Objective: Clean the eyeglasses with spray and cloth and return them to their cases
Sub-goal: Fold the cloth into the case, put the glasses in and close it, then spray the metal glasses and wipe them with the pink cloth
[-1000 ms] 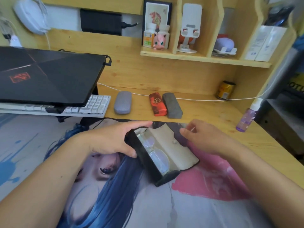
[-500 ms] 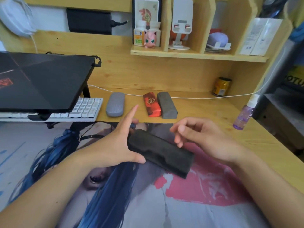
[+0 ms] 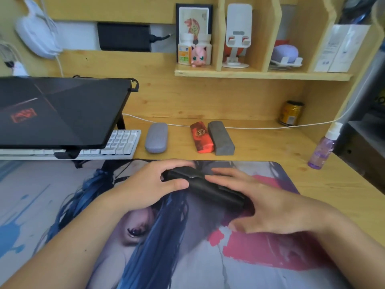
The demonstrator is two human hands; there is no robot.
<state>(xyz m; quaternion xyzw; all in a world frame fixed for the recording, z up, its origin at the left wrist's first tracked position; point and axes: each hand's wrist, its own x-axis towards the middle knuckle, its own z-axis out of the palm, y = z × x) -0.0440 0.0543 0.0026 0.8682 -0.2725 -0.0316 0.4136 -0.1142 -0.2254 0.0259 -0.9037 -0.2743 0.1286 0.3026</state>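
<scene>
Black case lies closed on the desk mat's far middle. Your left hand wraps its near end; right hand lies flat-fingered on top, likely pressing it shut.

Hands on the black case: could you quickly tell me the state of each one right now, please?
Left hand: grips the left end of the closed black case.
Right hand: open, straight fingers resting along the case.

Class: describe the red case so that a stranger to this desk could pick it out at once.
Start at the wooden desk, along its back behind the printed mat. Three cases lie in a row there. The red case is the middle one, patterned, touching the dark grey case, apart from the rounded grey case.
</scene>
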